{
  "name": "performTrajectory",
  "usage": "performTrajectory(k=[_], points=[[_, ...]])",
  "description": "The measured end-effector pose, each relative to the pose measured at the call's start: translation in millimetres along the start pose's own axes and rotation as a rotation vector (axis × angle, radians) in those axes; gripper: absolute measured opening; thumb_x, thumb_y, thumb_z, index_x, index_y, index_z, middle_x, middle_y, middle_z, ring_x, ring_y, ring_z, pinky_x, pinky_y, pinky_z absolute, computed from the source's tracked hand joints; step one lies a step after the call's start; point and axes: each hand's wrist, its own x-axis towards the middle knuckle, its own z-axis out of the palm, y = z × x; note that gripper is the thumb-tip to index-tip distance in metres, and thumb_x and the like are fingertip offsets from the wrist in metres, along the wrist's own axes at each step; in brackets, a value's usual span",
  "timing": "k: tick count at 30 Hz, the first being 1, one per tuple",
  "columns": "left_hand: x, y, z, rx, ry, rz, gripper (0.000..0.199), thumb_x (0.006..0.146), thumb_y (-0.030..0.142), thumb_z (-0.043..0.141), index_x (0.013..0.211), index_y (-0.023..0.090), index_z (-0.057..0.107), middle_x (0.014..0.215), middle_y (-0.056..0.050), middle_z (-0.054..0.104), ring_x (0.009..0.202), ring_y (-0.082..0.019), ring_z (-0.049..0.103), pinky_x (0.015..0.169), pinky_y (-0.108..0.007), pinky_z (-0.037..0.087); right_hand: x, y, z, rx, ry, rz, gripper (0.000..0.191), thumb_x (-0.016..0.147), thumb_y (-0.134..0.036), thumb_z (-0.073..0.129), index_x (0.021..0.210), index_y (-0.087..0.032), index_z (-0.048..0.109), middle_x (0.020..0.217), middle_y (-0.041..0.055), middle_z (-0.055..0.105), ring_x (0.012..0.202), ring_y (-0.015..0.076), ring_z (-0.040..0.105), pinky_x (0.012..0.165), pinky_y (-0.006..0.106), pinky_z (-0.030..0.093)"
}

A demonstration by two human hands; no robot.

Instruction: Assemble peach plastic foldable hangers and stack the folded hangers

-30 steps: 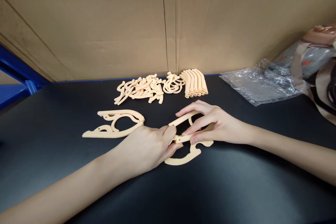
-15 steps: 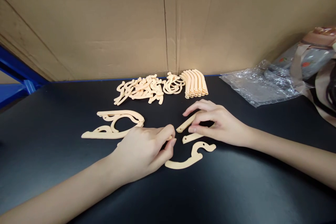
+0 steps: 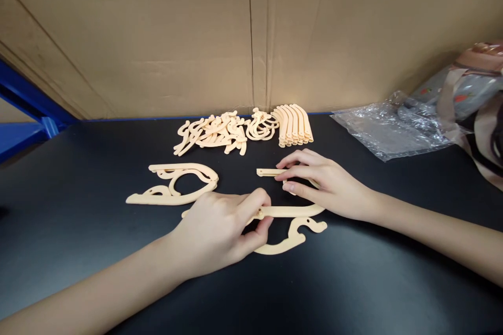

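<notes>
My left hand (image 3: 231, 230) is closed in a pinch at the left end of a smooth beige hanger arm (image 3: 293, 212); a small knob shows at the fingertips. Most of what lies within that grip is hidden. The arm's right end reaches below my right hand (image 3: 314, 178), whose bent fingers close over a second, slotted arm (image 3: 268, 172). Under both hands lies a loose S-curved piece (image 3: 285, 245) with a hole near its hooked end. To the left rests a joined folding hanger (image 3: 175, 199), made of two outer arms and inner curved pieces.
At the back of the black table (image 3: 251, 298) lie a heap of curved pieces (image 3: 216, 133), some hook pieces (image 3: 261, 124) and a row of stacked arms (image 3: 294, 124). A clear plastic bag (image 3: 393, 125) and a strapped bag (image 3: 475, 84) occupy the right. Cardboard (image 3: 157, 36) stands behind.
One hanger arm has come away from under the right fingers and now meets the left fingertips. The other arm under the right hand has turned to lie level. The view has shifted slightly.
</notes>
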Motion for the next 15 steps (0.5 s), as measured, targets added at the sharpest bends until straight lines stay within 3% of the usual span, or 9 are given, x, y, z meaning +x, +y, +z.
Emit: performTrajectory(k=[4,8,12,15], points=[[-2.9,-3.9,-3.3,-0.065,0.075,-0.011,0.003,0.086,0.018,0.052,0.085,0.021,0.051,0.052,0.011,0.042,0.039,-0.007,0.039,0.042,-0.020,0.028,-1.1,-1.4,-2.6,0.083,-0.034,-0.046,0.027,0.095,-0.041,0.055,0.107,-0.023,0.070,0.129,0.0076,0.058,0.117,0.0211,0.053,0.099,0.038,0.044],[-4.8,-7.2,-4.2,-0.107,0.095,-0.017,0.007,0.084,0.018,0.053,0.083,0.022,0.047,0.052,0.012,0.035,0.039,-0.006,0.033,0.042,-0.019,0.025,-0.9,-1.9,-3.9,0.116,-0.124,-0.156,0.034,0.083,-0.046,0.071,0.107,-0.023,0.067,0.140,0.0090,0.052,0.124,0.0243,0.049,0.103,0.042,0.041],[-4.5,-8.5,-4.3,-0.112,0.091,-0.010,0.009,0.084,0.017,0.053,0.084,0.022,0.046,0.053,0.012,0.033,0.040,-0.006,0.031,0.042,-0.020,0.024,1.0,-3.3,-5.5,0.213,-0.200,-0.159,0.018,0.086,-0.036,0.070,0.079,-0.019,0.066,0.144,0.0068,0.050,0.127,0.0225,0.049,0.105,0.040,0.041],[-4.2,-8.4,-5.0,-0.126,0.105,-0.009,0.008,0.088,0.019,0.052,0.086,0.022,0.046,0.054,0.011,0.031,0.041,-0.007,0.031,0.042,-0.020,0.025,2.7,-4.0,-9.3,0.386,-0.254,-0.077,0.026,0.085,-0.030,0.071,0.065,-0.017,0.062,0.142,0.0055,0.051,0.129,0.0217,0.050,0.108,0.039,0.039]])
